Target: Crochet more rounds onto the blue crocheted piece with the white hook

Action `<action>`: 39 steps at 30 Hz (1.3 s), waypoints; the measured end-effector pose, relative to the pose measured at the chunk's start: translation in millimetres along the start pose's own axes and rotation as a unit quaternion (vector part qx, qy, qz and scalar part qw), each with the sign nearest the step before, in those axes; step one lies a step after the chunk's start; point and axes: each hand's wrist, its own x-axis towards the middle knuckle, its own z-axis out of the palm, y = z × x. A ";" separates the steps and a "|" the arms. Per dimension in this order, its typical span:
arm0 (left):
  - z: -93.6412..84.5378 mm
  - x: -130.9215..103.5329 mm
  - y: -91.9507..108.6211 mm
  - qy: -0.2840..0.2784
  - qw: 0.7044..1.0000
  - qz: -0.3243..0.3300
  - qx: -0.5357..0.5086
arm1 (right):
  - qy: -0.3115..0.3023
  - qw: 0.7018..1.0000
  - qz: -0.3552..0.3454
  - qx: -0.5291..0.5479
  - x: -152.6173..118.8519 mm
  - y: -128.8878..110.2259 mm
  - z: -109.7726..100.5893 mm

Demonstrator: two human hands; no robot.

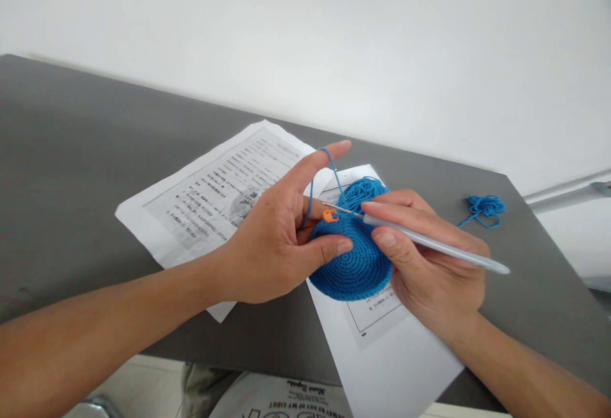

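Hiding under both hands, blue crochet disc (pixel 356 264).

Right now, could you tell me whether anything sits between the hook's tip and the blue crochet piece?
Nothing visible does. The hook in the right hand already meets the crochet piece's edge beside the orange marker; the left hand pinches the piece from the other side.

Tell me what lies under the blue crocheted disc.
A printed sheet lies under the blue crocheted disc, on the grey table. The disc and both hands cover most of its print.
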 end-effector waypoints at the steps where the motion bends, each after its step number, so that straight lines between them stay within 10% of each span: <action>1: -0.4 -0.3 -0.6 0.004 1.000 -0.002 0.010 | 0.002 1.000 0.000 -0.004 0.2 -0.3 0.2; 39: 1.7 -5.0 -6.5 0.112 0.989 0.058 0.080 | -0.005 1.000 -0.001 0.014 -0.6 4.7 -0.4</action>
